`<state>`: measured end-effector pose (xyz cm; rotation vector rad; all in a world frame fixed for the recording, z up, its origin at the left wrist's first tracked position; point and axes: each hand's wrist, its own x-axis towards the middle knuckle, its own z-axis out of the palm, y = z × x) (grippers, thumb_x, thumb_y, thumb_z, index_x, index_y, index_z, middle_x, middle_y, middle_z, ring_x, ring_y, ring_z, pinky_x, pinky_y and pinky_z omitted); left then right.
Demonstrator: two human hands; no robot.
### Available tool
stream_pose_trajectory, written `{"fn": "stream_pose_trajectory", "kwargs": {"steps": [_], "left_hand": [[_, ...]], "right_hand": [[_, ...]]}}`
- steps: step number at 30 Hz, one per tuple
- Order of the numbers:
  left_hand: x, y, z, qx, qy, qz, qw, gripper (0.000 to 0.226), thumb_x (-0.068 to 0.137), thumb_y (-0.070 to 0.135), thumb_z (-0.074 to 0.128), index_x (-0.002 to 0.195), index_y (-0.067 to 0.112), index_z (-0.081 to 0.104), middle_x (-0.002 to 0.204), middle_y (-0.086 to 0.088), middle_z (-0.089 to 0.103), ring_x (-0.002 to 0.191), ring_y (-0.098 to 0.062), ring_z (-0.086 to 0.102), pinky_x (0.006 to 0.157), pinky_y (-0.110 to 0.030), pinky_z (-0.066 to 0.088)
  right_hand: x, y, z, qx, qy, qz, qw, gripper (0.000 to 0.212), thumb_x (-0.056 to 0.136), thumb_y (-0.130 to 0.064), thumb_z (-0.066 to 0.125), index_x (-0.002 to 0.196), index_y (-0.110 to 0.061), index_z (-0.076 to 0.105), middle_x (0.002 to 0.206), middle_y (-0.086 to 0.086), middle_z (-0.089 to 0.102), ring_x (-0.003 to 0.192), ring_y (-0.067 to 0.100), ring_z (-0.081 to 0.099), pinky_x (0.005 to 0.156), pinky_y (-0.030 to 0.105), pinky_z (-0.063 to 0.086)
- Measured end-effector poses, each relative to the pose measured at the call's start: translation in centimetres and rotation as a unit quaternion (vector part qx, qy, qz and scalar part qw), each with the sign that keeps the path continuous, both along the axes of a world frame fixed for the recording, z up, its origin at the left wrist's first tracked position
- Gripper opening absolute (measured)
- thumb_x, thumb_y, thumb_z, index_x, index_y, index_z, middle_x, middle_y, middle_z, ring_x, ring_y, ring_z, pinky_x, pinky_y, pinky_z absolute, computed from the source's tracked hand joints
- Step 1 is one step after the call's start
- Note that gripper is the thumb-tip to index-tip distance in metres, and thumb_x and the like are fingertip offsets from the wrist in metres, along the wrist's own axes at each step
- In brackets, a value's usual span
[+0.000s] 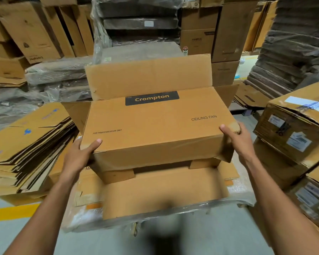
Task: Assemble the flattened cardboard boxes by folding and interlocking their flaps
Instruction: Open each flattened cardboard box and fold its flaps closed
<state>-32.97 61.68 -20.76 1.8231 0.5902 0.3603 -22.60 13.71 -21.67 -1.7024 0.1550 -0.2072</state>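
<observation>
Two hands, left (79, 155) and right (236, 138), grip the Crompton box (155, 122) at near corners, far flaps (149, 78) open.

Brown Crompton box (155, 124), flaps open

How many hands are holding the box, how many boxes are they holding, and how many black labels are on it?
Hands: 2, the left hand and the right hand
box: 1
black label: 1
Total: 4
</observation>
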Motion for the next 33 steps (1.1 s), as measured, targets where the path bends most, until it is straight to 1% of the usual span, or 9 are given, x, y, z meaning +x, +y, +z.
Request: {"fn": "stream_pose_trajectory", "kwargs": {"steps": [3, 5, 7, 12, 17, 22, 25, 30, 33], "left_hand": [[-2.3, -1.4, -3.5, -0.075, -0.075, 0.025, 0.994, 0.061, 0.094, 0.063, 0.056, 0.128, 0.013, 0.063, 0.12, -0.001, 0.065, 0.11, -0.023, 0.062, 0.075, -0.036, 0.06], [-3.1, -1.9, -5.8, -0.125, -0.065, 0.024, 0.99, 0.062, 0.098, 0.06, 0.047, 0.139, 0.014, 0.055, 0.136, -0.002, 0.057, 0.128, -0.024, 0.052, 0.086, -0.037, 0.053], [-3.5, -2.2, -7.5, -0.124, -0.029, -0.009, 0.992, 0.066, 0.096, 0.056, 0.052, 0.152, 0.022, 0.043, 0.152, 0.0, 0.047, 0.141, -0.024, 0.042, 0.097, -0.039, 0.041], [-3.1, -2.5, -8.7, -0.147, 0.07, -0.041, 0.986, 0.087, 0.09, 0.058, 0.062, 0.16, 0.031, 0.019, 0.163, 0.005, 0.032, 0.149, -0.027, 0.032, 0.113, -0.058, 0.033], [-1.5, -2.6, -7.2, -0.139, 0.025, -0.008, 0.99, 0.095, 0.085, 0.063, 0.065, 0.158, 0.024, 0.019, 0.152, 0.003, 0.042, 0.142, -0.024, 0.039, 0.117, -0.051, 0.032], [-0.1, -2.4, -2.4, -0.065, -0.021, 0.036, 0.997, 0.075, 0.083, 0.064, 0.067, 0.132, 0.02, 0.031, 0.131, -0.003, 0.052, 0.118, -0.026, 0.053, 0.096, -0.044, 0.046], [1.2, -2.1, 1.8, 0.041, -0.04, 0.083, 0.995, 0.072, 0.089, 0.064, 0.065, 0.131, 0.013, 0.038, 0.128, -0.007, 0.055, 0.112, -0.028, 0.054, 0.089, -0.042, 0.044], [3.9, -0.1, 5.4, 0.161, 0.043, 0.111, 0.98, 0.106, 0.078, 0.085, 0.052, 0.147, 0.008, 0.03, 0.146, -0.02, 0.049, 0.129, -0.045, 0.049, 0.104, -0.059, 0.043], [3.9, -0.9, 3.9, 0.193, 0.094, 0.106, 0.971, 0.109, 0.083, 0.079, 0.056, 0.152, 0.001, 0.023, 0.154, -0.026, 0.037, 0.137, -0.049, 0.039, 0.109, -0.061, 0.036]], "right_hand": [[-2.0, -0.2, -3.7, 0.084, -0.007, -0.02, 0.996, 0.045, 0.093, -0.045, 0.071, 0.132, -0.024, 0.062, 0.121, -0.004, 0.071, 0.113, 0.018, 0.065, 0.089, 0.039, 0.052], [-2.6, -0.4, -6.0, 0.084, 0.021, -0.001, 0.996, 0.056, 0.09, -0.046, 0.073, 0.141, -0.027, 0.057, 0.131, -0.004, 0.068, 0.122, 0.02, 0.062, 0.098, 0.045, 0.052], [-2.7, -0.4, -7.8, 0.076, 0.071, 0.022, 0.994, 0.072, 0.08, -0.052, 0.08, 0.143, -0.028, 0.053, 0.136, -0.007, 0.064, 0.127, 0.02, 0.058, 0.11, 0.053, 0.045], [-2.5, 0.7, -9.1, 0.063, 0.14, 0.062, 0.986, 0.072, 0.099, -0.041, 0.064, 0.159, -0.032, 0.024, 0.144, -0.009, 0.047, 0.134, 0.016, 0.041, 0.12, 0.052, 0.029], [-1.5, 1.3, -8.0, 0.041, 0.107, 0.003, 0.993, 0.077, 0.09, -0.048, 0.075, 0.153, -0.027, 0.036, 0.143, -0.001, 0.058, 0.135, 0.024, 0.051, 0.117, 0.048, 0.038], [-0.4, 2.0, -3.3, -0.025, 0.028, -0.046, 0.998, 0.083, 0.077, -0.059, 0.077, 0.146, -0.026, 0.044, 0.139, 0.004, 0.055, 0.129, 0.025, 0.052, 0.11, 0.049, 0.043], [0.8, 2.1, 0.4, -0.105, -0.009, -0.06, 0.993, 0.072, 0.089, -0.049, 0.073, 0.147, -0.022, 0.041, 0.141, 0.009, 0.047, 0.13, 0.027, 0.047, 0.109, 0.048, 0.041], [3.0, 1.3, 4.9, -0.197, 0.021, -0.058, 0.978, 0.068, 0.088, -0.047, 0.074, 0.142, -0.016, 0.046, 0.138, 0.011, 0.051, 0.126, 0.03, 0.052, 0.106, 0.047, 0.044], [3.1, 1.4, 3.8, -0.228, 0.057, -0.039, 0.971, 0.07, 0.086, -0.041, 0.078, 0.143, -0.016, 0.046, 0.139, 0.015, 0.051, 0.128, 0.035, 0.051, 0.108, 0.053, 0.044]]}}
